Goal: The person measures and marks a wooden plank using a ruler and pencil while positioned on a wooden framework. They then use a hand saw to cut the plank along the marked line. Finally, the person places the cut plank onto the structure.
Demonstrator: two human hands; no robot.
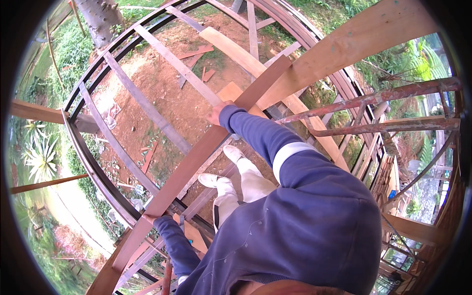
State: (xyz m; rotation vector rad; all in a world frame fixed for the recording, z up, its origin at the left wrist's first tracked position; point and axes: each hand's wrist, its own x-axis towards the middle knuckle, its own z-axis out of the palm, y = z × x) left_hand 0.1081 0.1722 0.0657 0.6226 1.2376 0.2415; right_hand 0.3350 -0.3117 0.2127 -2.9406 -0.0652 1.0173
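A long reddish-brown wooden board (189,166) runs diagonally in front of me, from the lower left to the upper right. My right hand (220,114) is closed on its far edge, around the middle of its length. Farther down, toward the lower left, my left hand (149,218) grips the same board, its fingers partly hidden. The board's upper end lies by a wide pale timber beam (339,49); whether they touch, I cannot tell. A lighter plank piece (230,92) shows just beyond my right hand.
Beneath me lies an open frame of dark curved rails (78,93) and grey joists (147,103) over reddish soil with wood offcuts (195,52). Rusty scaffold tubes (383,96) stand at right. Stacked boards (385,179) lie lower right; a tree trunk (102,22) rises at far left.
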